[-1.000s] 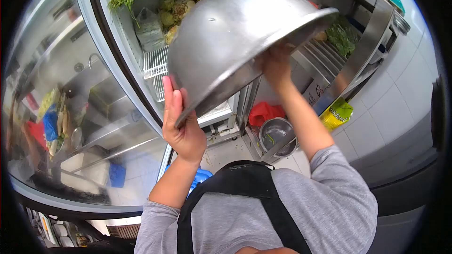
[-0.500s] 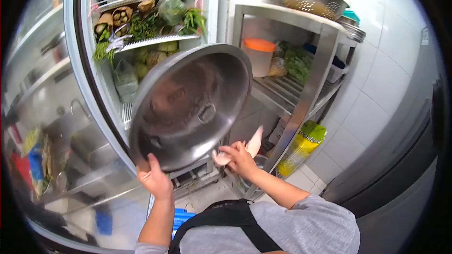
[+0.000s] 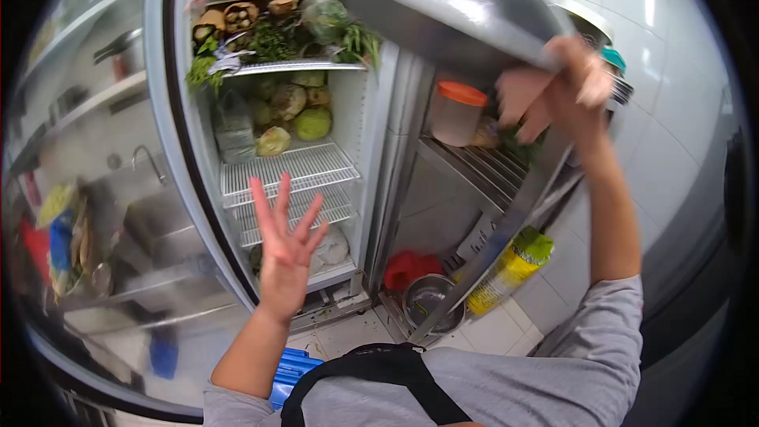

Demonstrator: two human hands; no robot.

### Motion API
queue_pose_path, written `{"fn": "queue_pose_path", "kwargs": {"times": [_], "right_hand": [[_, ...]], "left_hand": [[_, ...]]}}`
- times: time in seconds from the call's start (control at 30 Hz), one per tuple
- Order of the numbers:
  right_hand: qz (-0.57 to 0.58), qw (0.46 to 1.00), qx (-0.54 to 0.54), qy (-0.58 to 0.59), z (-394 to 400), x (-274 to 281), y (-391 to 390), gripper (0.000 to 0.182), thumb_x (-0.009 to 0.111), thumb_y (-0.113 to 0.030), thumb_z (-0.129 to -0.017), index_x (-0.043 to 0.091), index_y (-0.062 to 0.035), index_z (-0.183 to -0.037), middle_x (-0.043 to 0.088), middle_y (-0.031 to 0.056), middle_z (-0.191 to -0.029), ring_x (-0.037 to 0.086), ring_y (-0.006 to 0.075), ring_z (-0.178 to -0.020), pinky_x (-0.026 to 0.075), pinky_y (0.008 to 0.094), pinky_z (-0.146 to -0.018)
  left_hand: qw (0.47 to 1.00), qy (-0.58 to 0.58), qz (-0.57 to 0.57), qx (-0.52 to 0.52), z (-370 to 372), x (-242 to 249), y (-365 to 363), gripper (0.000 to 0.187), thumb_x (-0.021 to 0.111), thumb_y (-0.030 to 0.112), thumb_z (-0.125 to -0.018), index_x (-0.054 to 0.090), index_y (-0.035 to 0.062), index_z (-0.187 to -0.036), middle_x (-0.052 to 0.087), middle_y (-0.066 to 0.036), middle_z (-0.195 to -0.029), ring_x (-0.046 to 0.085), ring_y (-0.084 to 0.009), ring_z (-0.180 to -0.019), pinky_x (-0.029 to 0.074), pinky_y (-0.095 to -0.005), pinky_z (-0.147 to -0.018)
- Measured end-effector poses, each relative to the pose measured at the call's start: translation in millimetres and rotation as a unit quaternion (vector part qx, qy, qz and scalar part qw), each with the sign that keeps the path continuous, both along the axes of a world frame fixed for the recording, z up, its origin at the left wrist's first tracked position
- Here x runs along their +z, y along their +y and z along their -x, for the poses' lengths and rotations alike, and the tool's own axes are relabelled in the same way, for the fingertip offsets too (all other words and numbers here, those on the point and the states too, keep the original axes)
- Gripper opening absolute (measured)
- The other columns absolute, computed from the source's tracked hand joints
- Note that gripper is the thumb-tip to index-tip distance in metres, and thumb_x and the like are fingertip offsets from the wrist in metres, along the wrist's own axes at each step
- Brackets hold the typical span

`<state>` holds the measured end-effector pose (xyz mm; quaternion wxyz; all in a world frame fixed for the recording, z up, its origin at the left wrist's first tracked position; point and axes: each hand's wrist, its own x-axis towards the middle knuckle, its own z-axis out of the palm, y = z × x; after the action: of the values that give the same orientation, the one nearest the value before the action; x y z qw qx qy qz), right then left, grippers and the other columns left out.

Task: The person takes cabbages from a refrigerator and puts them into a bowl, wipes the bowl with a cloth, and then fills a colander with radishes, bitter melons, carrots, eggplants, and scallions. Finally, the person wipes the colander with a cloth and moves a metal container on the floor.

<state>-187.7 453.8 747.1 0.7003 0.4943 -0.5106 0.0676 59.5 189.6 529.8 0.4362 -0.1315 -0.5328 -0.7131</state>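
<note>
My left hand (image 3: 286, 251) is raised in front of the refrigerator's lower racks, open with its fingers spread and nothing in it. My right hand (image 3: 581, 91) is stretched up beside the steel shelf unit, smeared by motion. Pale pink, limp-looking pieces (image 3: 522, 95) stick out of it; blur hides what they are. Just above, a large steel basin (image 3: 451, 20) lies tilted across the top of the shelf unit, its rim right at my right hand.
The open refrigerator holds herbs and vegetables (image 3: 273, 39) above bare wire racks (image 3: 288, 170). The steel shelf unit (image 3: 458, 170) carries an orange-lidded tub (image 3: 458, 115). A steel bowl (image 3: 433, 304), a red item (image 3: 411, 269) and a yellow-green bag (image 3: 510, 269) are low down. The glass door (image 3: 103, 190) stands left.
The basin has moved up and right, from in front of the refrigerator to the shelf top. My left hand has let go of it; my right hand has risen with the pale pieces.
</note>
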Motion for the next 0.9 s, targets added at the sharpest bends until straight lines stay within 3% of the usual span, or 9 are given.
{"fn": "queue_pose_path", "kwargs": {"times": [0.1,0.17,0.2,0.27,0.4,0.47,0.57,0.67,0.9], "right_hand": [[0.106,0.98,-0.125,0.113,53.9,98.1,24.6,0.034,0.056,-0.018,-0.085,0.056,-0.0065,-0.117,0.063,0.0078,-0.107,0.061,0.0275,-0.087,0.048,0.0365,-0.075],[0.144,0.972,-0.162,0.09,88.7,157.5,42.6,0.04,0.055,-0.022,-0.089,0.051,-0.0167,-0.129,0.065,0.0092,-0.109,0.063,0.0299,-0.088,0.05,0.0374,-0.076],[0.169,0.937,-0.294,0.09,118.5,193.9,55.8,0.038,0.052,-0.026,-0.09,0.053,-0.0119,-0.126,0.064,0.0098,-0.111,0.062,0.0303,-0.091,0.049,0.0383,-0.079],[0.186,0.899,-0.392,0.058,145.8,237.2,72.3,0.041,0.047,-0.031,-0.093,0.053,-0.0089,-0.126,0.061,0.0131,-0.115,0.06,0.0313,-0.1,0.047,0.0401,-0.086],[0.174,0.93,-0.32,-0.052,221.5,279.7,99.0,0.044,0.042,-0.026,-0.093,0.047,-0.0147,-0.135,0.055,0.0189,-0.126,0.053,0.0308,-0.116,0.04,0.0378,-0.099],[0.16,0.952,-0.252,-0.064,270.5,288.3,108.7,0.042,0.043,-0.022,-0.093,0.049,-0.0092,-0.132,0.058,0.0188,-0.122,0.056,0.0319,-0.112,0.042,0.0371,-0.095],[0.134,0.981,-0.12,-0.075,345.1,298.1,114.2,0.039,0.046,-0.017,-0.092,0.052,-0.0044,-0.129,0.059,0.0185,-0.121,0.057,0.0307,-0.11,0.044,0.036,-0.093],[0.134,0.955,-0.115,-0.236,353.4,268.4,94.8,0.038,0.049,-0.016,-0.092,0.053,-0.004,-0.128,0.059,0.0159,-0.119,0.057,0.0242,-0.107,0.044,0.0335,-0.092],[0.025,0.949,-0.197,-0.245,346.8,183.4,35.9,0.033,0.051,-0.014,-0.091,0.053,-0.0033,-0.122,0.059,0.015,-0.11,0.058,0.0226,-0.1,0.045,0.033,-0.088]], "left_hand": [[0.998,-0.06,0.011,0.003,4.0,-54.2,-5.6,0.1,0.059,0.059,-0.084,-0.006,0.0226,-0.151,0.011,-0.01,-0.155,0.037,-0.0336,-0.131,0.033,-0.0457,-0.105],[0.974,-0.212,0.024,0.078,-3.9,-103.2,-12.8,0.079,0.061,0.033,-0.092,0.011,0.0162,-0.151,0.024,-0.012,-0.15,0.046,-0.0282,-0.124,0.04,-0.0393,-0.1],[0.961,-0.257,0.011,0.101,-7.9,-136.0,-18.8,0.069,0.06,0.022,-0.091,0.022,0.0139,-0.148,0.033,-0.013,-0.144,0.05,-0.0246,-0.117,0.042,-0.0355,-0.097],[0.928,-0.333,0.017,0.166,-24.9,-209.5,-32.5,0.054,0.062,0.01,-0.088,0.041,0.0091,-0.138,0.047,-0.013,-0.128,0.056,-0.0211,-0.107,0.046,-0.0311,-0.091],[0.866,-0.406,0.008,0.29,-79.5,-283.5,-15.0,0.038,0.065,0.007,-0.085,0.058,0.0066,-0.122,0.056,-0.012,-0.111,0.06,-0.0202,-0.099,0.05,-0.0293,-0.084],[0.8,-0.494,-0.09,0.327,-100.7,-298.6,-3.4,0.037,0.066,0.007,-0.084,0.06,0.008,-0.12,0.056,-0.012,-0.111,0.059,-0.0193,-0.095,0.05,-0.0283,-0.08],[0.768,-0.488,-0.09,0.405,-116.4,-315.4,5.9,0.034,0.064,0.006,-0.084,0.061,0.0075,-0.118,0.056,-0.012,-0.109,0.059,-0.0199,-0.093,0.05,-0.0281,-0.078],[0.744,-0.473,-0.023,0.471,-116.3,-318.9,11.1,0.034,0.064,0.006,-0.084,0.061,0.007,-0.118,0.055,-0.013,-0.108,0.058,-0.0215,-0.095,0.05,-0.0285,-0.078],[0.732,-0.497,0.015,0.466,-97.5,-283.5,33.6,0.033,0.061,0.005,-0.087,0.06,0.0073,-0.12,0.054,-0.012,-0.111,0.058,-0.02,-0.096,0.049,-0.0281,-0.08]]}}
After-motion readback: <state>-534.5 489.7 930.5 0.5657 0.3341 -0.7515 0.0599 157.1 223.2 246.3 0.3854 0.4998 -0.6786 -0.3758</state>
